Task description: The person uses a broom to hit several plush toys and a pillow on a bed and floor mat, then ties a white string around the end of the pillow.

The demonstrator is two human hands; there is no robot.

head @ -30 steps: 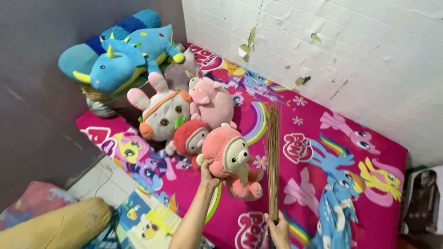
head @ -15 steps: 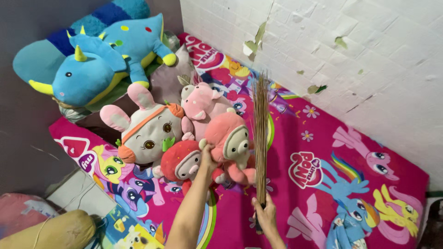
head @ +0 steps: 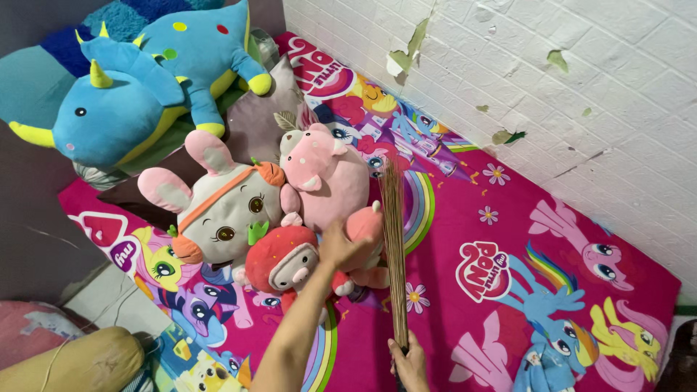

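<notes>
Held toy: salmon-pink plush (head: pixel 365 231), centre of the frame, lying on the bedsheet just right of the red strawberry plush and below the pink pig plush; mostly covered by the hand on it.
Left hand (head: pixel 340 247): centre, forearm rising from the bottom edge; fingers clenched over the salmon-pink plush.
Right hand (head: pixel 409 361): bottom centre, fist wrapped round the lower end of the stick broom.
Stick broom (head: pixel 394 247): bundle of thin brown sticks, standing near upright, tips fanned at centre frame, just right of the held toy.
Red strawberry plush (head: pixel 279 261): left of centre, touching the held toy.
Pink pig plush (head: pixel 327 173): above centre, leaning against the rabbit plush.
Rabbit plush (head: pixel 218 203): white, pink ears, orange strap, left of the pig.
Blue dinosaur plush (head: pixel 138 87): upper left, yellow horns and feet, resting on pillows.
Bedsheet (head: pixel 508 247): magenta, printed with cartoon ponies and rainbows, filling the right and lower frame.
Wall (head: pixel 552 80): white painted brick, peeling in patches, upper right.
Bolster (head: pixel 72 361): tan, lower left corner.
</notes>
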